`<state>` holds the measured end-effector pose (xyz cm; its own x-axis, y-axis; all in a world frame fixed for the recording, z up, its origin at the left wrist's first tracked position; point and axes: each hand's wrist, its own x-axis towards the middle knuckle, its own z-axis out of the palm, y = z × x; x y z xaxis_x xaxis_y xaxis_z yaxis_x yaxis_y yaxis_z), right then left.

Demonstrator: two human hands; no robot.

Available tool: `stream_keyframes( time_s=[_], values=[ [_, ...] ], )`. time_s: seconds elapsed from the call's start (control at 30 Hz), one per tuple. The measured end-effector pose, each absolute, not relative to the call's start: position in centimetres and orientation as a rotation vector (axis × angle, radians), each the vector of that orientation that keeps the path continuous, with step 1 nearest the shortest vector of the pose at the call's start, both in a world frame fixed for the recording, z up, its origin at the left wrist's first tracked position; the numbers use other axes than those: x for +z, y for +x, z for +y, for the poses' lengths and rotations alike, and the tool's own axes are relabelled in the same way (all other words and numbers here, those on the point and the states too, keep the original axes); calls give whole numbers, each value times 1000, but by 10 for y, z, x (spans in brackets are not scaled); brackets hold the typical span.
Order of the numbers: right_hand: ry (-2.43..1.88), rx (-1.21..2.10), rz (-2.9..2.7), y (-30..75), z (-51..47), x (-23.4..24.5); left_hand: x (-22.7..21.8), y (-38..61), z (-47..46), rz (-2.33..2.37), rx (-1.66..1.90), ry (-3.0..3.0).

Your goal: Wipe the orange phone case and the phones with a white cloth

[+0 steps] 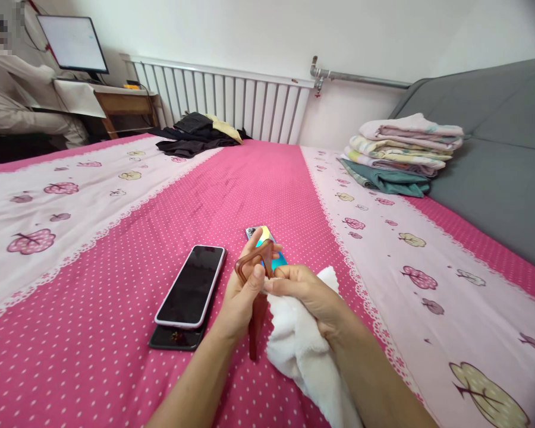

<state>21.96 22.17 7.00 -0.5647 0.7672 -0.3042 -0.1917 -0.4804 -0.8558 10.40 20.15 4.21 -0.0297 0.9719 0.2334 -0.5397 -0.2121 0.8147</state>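
My left hand (243, 294) is closed round a translucent reddish-brown phone case (254, 261), holding it upright above the bed. My right hand (307, 291) grips a fluffy white cloth (298, 345) and presses it against the case from the right. Behind the hands a phone with a shiny blue and silver back (263, 236) lies on the bed, partly hidden by the case. To the left a phone with a dark screen and pale rim (191, 285) rests on top of a black phone (176, 339).
A pink dotted bedspread (116, 333) with white flowered bands covers the bed. Folded laundry (401, 154) is stacked at the right by a grey headboard (494, 154). Dark clothes (196, 134) lie near the radiator (232, 98). A person in white (22, 101) sits by a desk and monitor (74, 44).
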Motion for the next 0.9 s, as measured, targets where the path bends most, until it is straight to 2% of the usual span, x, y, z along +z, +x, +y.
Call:
stream_keyframes(
  time_s=[0.37, 0.57, 0.73, 0.9],
  values=[
    [-915, 2156, -1128, 229, 226, 72, 48, 94, 207, 543, 1659, 735],
    [-1006, 1560, -1570, 231, 224, 76, 56, 84, 207, 353, 1511, 486],
    [-901, 1117, -2015, 223, 218, 76, 49, 83, 211, 299, 1414, 448],
    [-978, 762, -1838, 217, 217, 71, 47, 91, 209, 294, 1273, 496]
  ],
)
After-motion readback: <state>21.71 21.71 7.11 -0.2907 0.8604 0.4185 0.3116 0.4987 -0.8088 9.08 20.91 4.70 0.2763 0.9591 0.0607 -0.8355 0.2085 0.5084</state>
